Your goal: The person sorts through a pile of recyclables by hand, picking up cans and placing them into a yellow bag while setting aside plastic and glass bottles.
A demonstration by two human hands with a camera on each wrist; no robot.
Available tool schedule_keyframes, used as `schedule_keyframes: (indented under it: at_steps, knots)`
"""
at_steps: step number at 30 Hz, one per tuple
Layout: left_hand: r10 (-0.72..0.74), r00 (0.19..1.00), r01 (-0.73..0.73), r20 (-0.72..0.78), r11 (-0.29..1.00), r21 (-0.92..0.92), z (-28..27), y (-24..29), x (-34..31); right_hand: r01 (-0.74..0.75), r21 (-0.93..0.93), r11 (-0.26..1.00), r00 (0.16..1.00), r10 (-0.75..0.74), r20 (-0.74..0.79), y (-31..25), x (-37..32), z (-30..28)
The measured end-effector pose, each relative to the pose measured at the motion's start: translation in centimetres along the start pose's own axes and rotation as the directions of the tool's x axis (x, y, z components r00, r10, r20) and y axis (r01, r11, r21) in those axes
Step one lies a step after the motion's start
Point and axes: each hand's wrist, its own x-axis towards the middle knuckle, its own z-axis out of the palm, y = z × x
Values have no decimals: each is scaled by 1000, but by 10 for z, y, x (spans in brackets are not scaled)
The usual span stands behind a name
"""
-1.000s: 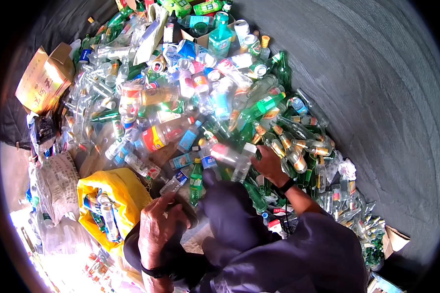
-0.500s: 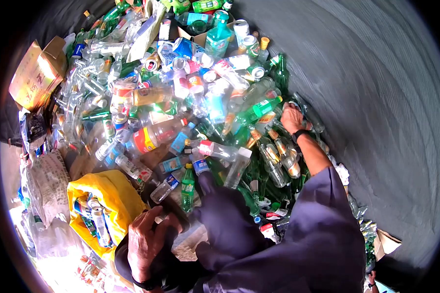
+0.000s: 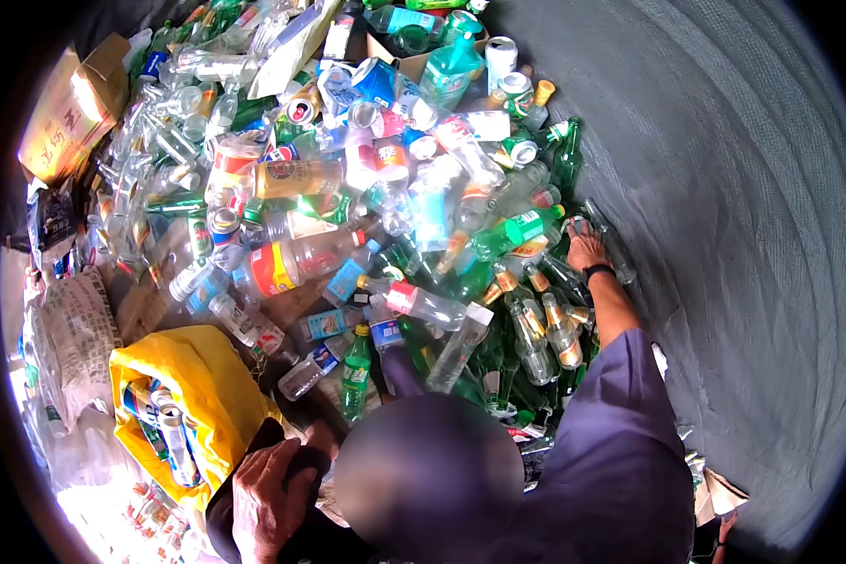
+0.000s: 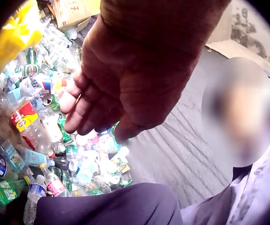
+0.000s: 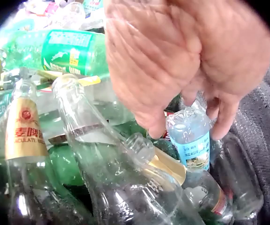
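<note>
At the right edge of a heap of bottles and cans, the right hand (image 3: 587, 246) reaches down. In the right wrist view its thumb and fingers (image 5: 221, 117) grip the sides of a clear plastic bottle with a blue label (image 5: 196, 151), which stands among glass bottles (image 5: 97, 154). The left hand (image 3: 271, 489) is low in the head view, beside a yellow bag (image 3: 193, 352) holding cans. In the left wrist view the left hand (image 4: 135, 70) has loosely bent fingers and nothing visible in them.
A green plastic bottle (image 3: 519, 232) lies left of the right hand. Dark grey sheeting (image 3: 724, 235) rises along the right side. A cardboard box (image 3: 73, 113) stands at the upper left, and a small green bottle (image 3: 355, 373) is near the person's leg.
The right hand has moved from the middle of the heap to its right edge and now grips the blue-labelled bottle. The left hand has shifted slightly down and left in the head view.
</note>
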Motion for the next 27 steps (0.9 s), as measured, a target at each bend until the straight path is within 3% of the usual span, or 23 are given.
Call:
schedule_keyframes:
  at_steps: [5, 8, 12, 15, 16, 18, 19, 23, 25, 26, 27]
  knots:
    - [-60, 998, 60, 16, 998, 4, 0, 9, 3, -87, -85, 993, 995, 91, 47, -14, -6, -10]
    - [-43, 999, 43, 16, 999, 17, 0, 5, 4, -87, -123, 989, 996, 83, -38, -1, 11, 2]
    - [-27, 1000, 27, 4, 999, 39, 2, -4, 3, -80, 24, 997, 996, 81, -48, 12, 10, 1]
    - [-51, 997, 58, -63, 991, 118, 5, 32, 10, -31, 3, 1000, 986, 31, -162, 12, -1, 1]
    - [-75, 989, 95, -130, 984, 154, 5, 45, 13, -34, 2, 999, 987, 33, -156, 14, 5, 5]
    - [-64, 992, 79, -112, 988, 136, 2, 47, 16, 53, -50, 997, 988, -59, -144, 28, 32, 20]
    - [-52, 994, 64, -101, 991, 119, 1, 46, 16, 64, -74, 995, 972, -79, -220, 32, 36, 25]
    - [-34, 999, 36, -16, 990, 135, 5, 0, 3, 35, -171, 985, 983, -65, -172, 40, 42, 25]
    - [-39, 999, 43, -25, 989, 144, 6, 1, 1, 85, -171, 982, 918, -144, -369, 42, 39, 30]
    - [-40, 999, 43, -23, 989, 144, 6, 1, 1, 85, -172, 981, 919, -144, -367, 41, 36, 28]
    - [-37, 999, 40, -21, 989, 143, 6, 0, 2, 59, -129, 990, 963, -91, -254, 42, 34, 24]
